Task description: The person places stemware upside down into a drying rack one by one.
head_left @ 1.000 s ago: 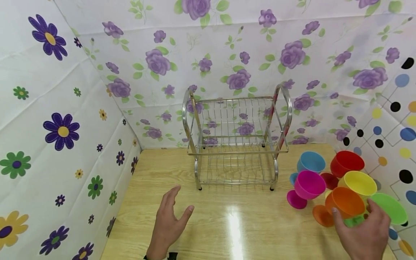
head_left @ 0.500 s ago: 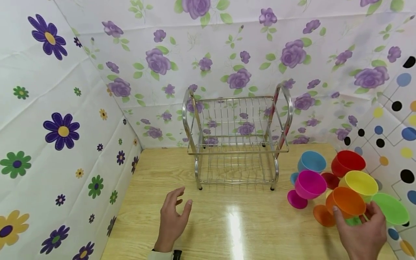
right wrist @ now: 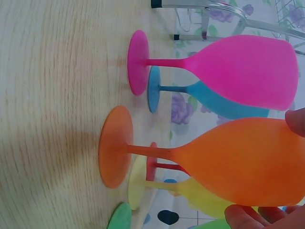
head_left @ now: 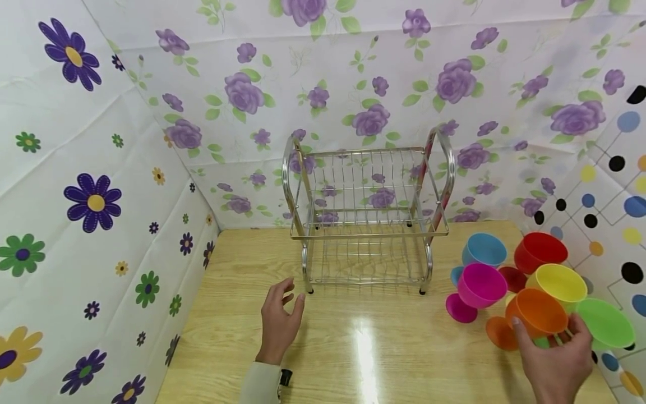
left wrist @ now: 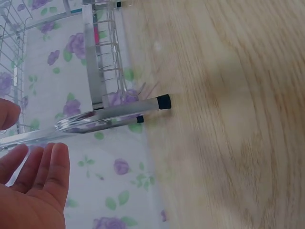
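Note:
On the right of the table several coloured plastic wine glasses stand upright. At the front, my right hand (head_left: 556, 359) holds the orange wine glass (head_left: 536, 314) by its bowl, thumb on one side and fingers on the other. In the right wrist view its orange foot (right wrist: 116, 147) appears to be on the table. Close around it are the magenta (head_left: 481, 286), yellow (head_left: 559, 281) and light green (head_left: 604, 324) glasses. My left hand (head_left: 280, 322) is empty with relaxed fingers, in front of the rack's left front leg.
A two-tier metal dish rack (head_left: 368, 235) stands at the back middle of the wooden table (head_left: 252, 264). Behind the magenta glass is a blue glass (head_left: 483, 251), with a red one (head_left: 541, 251) to its right. Patterned cloth walls enclose three sides.
My right hand has closed in on the orange glass, its fingers now against the bowl. My left hand has drifted right and slightly forward. The glasses stay in place.

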The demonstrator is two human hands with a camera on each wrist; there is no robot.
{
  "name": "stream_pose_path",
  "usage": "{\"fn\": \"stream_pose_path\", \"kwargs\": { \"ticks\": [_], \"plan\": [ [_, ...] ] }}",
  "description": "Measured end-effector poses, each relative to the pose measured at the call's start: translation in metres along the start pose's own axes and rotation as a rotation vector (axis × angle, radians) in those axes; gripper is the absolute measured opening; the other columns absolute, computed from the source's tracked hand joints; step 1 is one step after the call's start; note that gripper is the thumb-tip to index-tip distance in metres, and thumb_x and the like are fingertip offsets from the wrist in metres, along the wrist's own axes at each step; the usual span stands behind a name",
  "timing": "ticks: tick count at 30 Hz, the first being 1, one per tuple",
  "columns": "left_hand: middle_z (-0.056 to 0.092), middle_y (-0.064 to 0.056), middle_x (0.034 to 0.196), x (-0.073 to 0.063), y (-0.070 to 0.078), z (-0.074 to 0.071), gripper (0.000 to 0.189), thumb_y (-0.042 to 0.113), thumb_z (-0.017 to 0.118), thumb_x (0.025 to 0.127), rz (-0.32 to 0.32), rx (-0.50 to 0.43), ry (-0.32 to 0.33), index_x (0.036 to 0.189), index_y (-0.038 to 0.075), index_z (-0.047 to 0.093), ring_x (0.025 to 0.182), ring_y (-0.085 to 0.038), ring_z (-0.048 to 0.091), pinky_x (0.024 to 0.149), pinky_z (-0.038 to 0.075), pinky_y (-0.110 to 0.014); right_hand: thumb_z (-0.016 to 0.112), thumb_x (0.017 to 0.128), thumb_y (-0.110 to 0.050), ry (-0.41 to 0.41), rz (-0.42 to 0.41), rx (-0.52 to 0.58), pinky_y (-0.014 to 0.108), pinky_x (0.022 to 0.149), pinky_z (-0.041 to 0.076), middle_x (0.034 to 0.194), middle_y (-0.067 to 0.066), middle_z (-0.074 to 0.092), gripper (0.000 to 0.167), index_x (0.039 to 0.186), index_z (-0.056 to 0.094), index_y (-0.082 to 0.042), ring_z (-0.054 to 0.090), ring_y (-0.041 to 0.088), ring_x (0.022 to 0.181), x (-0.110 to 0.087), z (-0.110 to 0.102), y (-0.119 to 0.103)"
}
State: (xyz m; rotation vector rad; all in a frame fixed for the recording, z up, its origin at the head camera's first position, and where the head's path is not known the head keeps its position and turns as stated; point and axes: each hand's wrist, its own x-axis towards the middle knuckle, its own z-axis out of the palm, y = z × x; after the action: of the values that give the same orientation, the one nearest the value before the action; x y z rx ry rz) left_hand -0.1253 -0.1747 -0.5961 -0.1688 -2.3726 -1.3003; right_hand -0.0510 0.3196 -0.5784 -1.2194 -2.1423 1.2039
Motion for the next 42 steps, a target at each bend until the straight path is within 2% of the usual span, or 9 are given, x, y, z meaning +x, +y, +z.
{"fn": "stream_pose_path", "kwargs": {
  "ticks": [7, 11, 16, 20, 26, 33, 42],
  "plan": [
    [0.064, -0.006, 0.132, 0.018, -0.008, 0.016, 0.043, 0.015, 0.075, 0.1, -0.1, -0.083, 0.039, 0.142, 0.014, 0.062, 0.123, -0.024, 0.065, 0.102, 0.062, -0.037, 0.074, 0.097, -0.042, -0.015, 0.053, 0.028, 0.054, 0.124, 0.036, 0.174, 0.007, 0.03, 0.091, 0.168, 0.018, -0.035, 0.035, 0.032, 0.159, 0.001, 0.002, 0.0],
    [0.064, -0.006, 0.131, 0.026, -0.011, 0.023, 0.042, 0.017, 0.076, 0.1, -0.123, -0.094, 0.063, 0.14, 0.013, 0.063, 0.124, -0.024, 0.064, 0.104, 0.061, -0.037, 0.075, 0.096, -0.043, -0.003, 0.048, 0.053, 0.052, 0.125, 0.035, 0.173, 0.004, 0.032, 0.09, 0.167, 0.02, -0.037, 0.036, 0.03, 0.159, 0.002, 0.005, 0.004],
    [0.065, -0.013, 0.129, 0.032, -0.015, 0.031, 0.044, 0.013, 0.077, 0.099, -0.14, -0.15, 0.074, 0.14, 0.006, 0.064, 0.122, -0.029, 0.066, 0.103, 0.061, -0.046, 0.079, 0.094, -0.041, 0.005, 0.031, 0.111, 0.049, 0.126, 0.037, 0.171, 0.002, 0.034, 0.089, 0.165, 0.024, -0.039, 0.038, 0.026, 0.158, 0.005, 0.008, 0.01],
    [0.067, -0.01, 0.125, 0.034, -0.017, 0.038, 0.043, 0.013, 0.076, 0.099, -0.156, -0.174, 0.095, 0.139, 0.005, 0.065, 0.119, -0.027, 0.068, 0.099, 0.064, -0.041, 0.08, 0.094, -0.038, 0.003, 0.031, 0.165, 0.048, 0.125, 0.038, 0.171, -0.001, 0.035, 0.088, 0.163, 0.026, -0.04, 0.038, 0.022, 0.157, 0.005, 0.01, 0.013],
    [0.068, -0.011, 0.122, 0.037, -0.017, 0.044, 0.04, 0.008, 0.075, 0.099, -0.121, -0.194, 0.118, 0.138, 0.003, 0.066, 0.115, -0.028, 0.07, 0.094, 0.064, -0.029, 0.08, 0.094, -0.038, 0.008, 0.044, 0.194, 0.045, 0.125, 0.037, 0.17, -0.004, 0.034, 0.087, 0.163, 0.025, -0.041, 0.039, 0.02, 0.156, 0.003, 0.011, 0.015],
    [0.068, -0.014, 0.117, 0.04, -0.017, 0.047, 0.044, -0.004, 0.075, 0.095, -0.091, -0.177, 0.129, 0.137, 0.002, 0.067, 0.111, -0.031, 0.072, 0.091, 0.065, -0.03, 0.079, 0.095, -0.034, 0.013, 0.036, 0.2, 0.046, 0.125, 0.038, 0.17, -0.004, 0.035, 0.086, 0.163, 0.026, -0.04, 0.038, 0.02, 0.156, 0.003, 0.009, 0.013],
    [0.069, -0.013, 0.112, 0.04, -0.02, 0.049, 0.041, -0.005, 0.077, 0.094, -0.059, -0.137, 0.166, 0.133, 0.007, 0.073, 0.105, -0.03, 0.073, 0.088, 0.066, -0.03, 0.078, 0.096, -0.038, 0.019, 0.009, 0.163, 0.04, 0.127, 0.036, 0.17, -0.008, 0.038, 0.083, 0.163, 0.031, -0.042, 0.04, 0.019, 0.155, -0.002, 0.002, 0.006]
  ]
}}
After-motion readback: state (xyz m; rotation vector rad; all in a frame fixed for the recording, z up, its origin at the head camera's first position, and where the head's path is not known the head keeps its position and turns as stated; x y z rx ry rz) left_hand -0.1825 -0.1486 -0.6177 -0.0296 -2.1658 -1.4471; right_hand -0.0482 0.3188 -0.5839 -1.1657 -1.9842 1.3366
